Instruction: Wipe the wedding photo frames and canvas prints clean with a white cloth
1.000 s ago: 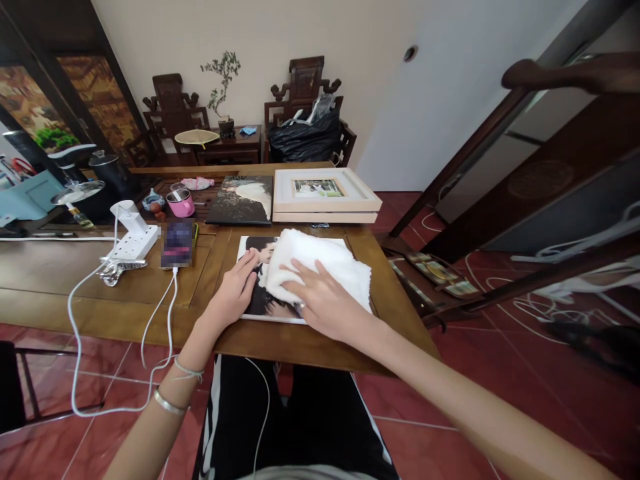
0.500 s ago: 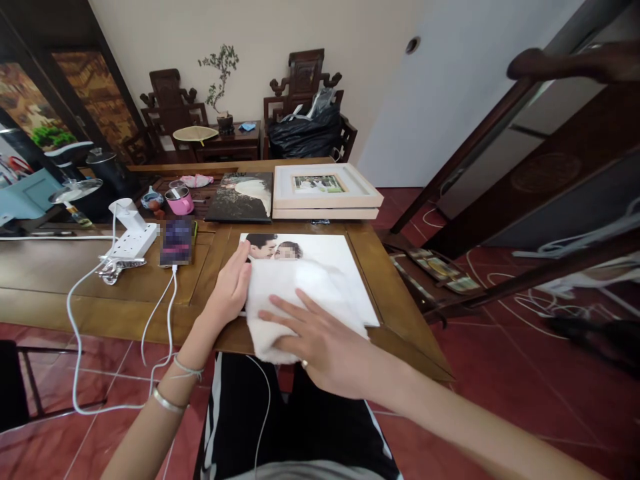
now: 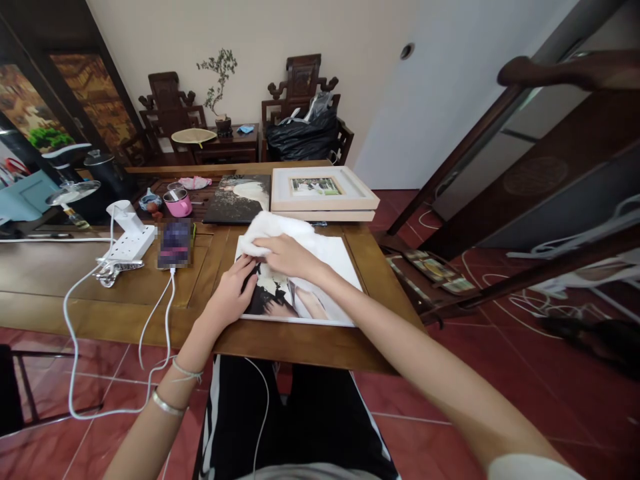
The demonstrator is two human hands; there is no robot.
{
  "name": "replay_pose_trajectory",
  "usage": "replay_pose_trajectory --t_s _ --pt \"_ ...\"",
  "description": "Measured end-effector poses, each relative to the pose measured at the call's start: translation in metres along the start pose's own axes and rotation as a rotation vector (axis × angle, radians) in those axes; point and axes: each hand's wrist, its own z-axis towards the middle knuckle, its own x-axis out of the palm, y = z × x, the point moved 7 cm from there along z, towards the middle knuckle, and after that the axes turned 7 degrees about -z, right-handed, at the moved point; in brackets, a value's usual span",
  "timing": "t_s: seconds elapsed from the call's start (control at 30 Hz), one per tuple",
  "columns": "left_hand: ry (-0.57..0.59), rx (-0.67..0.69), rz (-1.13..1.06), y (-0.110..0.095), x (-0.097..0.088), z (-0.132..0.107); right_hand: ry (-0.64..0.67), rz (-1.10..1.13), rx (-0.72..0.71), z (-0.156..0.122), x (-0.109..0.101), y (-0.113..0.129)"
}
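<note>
A large photo print (image 3: 320, 293) lies flat on the wooden table (image 3: 295, 343) in front of me. My left hand (image 3: 233, 293) rests open on its left edge, fingers flat, holding it down. My right hand (image 3: 287, 255) presses a bunched white cloth (image 3: 273, 230) against the print's far left corner, fingers curled over the cloth.
A stack of light wooden picture frames (image 3: 323, 193) and a dark photo print (image 3: 240, 198) lie just behind. A white power strip (image 3: 131, 242), a phone (image 3: 175, 244) with a cable, and a pink pot (image 3: 179, 202) sit to the left. Carved chairs and a black bag (image 3: 303, 133) stand at the back.
My right hand has swept the cloth from the print's near edge up to its far left corner, bunching it. My left hand stayed on the left edge.
</note>
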Motion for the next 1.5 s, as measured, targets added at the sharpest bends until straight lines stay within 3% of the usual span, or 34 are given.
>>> replay_pose_trajectory --t_s 0.13,0.23,0.33,0.6,0.7,0.8,1.0,1.07,1.17,1.5 --pt "0.008 0.022 -0.001 -0.004 -0.001 0.001 -0.013 0.021 -0.028 0.032 0.004 0.015" --pt "0.004 0.006 0.008 -0.002 -0.001 0.001 -0.025 0.033 -0.038 0.029 0.003 0.012" --pt "0.015 -0.019 0.009 0.001 0.0 0.0 -0.022 0.057 -0.023 0.008 -0.002 -0.007" --pt "0.031 -0.015 0.023 0.001 0.001 0.0 -0.149 -0.048 0.12 -0.067 -0.025 -0.095" --pt "0.025 -0.016 0.023 0.001 0.0 -0.001 -0.123 -0.095 0.129 -0.091 -0.025 -0.104" --pt "0.026 -0.012 0.021 0.002 0.0 0.0 -0.09 -0.138 0.052 -0.121 -0.02 -0.08" --pt "0.029 -0.031 0.02 0.004 0.002 -0.001 0.048 -0.111 -0.177 -0.189 -0.005 0.01" --pt "0.032 -0.031 0.018 0.005 0.002 -0.001 0.078 -0.097 -0.246 -0.2 -0.004 0.028" --pt "0.034 -0.025 0.02 0.005 0.001 -0.001 0.045 -0.073 -0.258 -0.197 -0.008 0.021" --pt "0.041 -0.033 0.014 0.002 -0.001 -0.001 -0.121 -0.014 -0.077 -0.094 -0.028 -0.106"
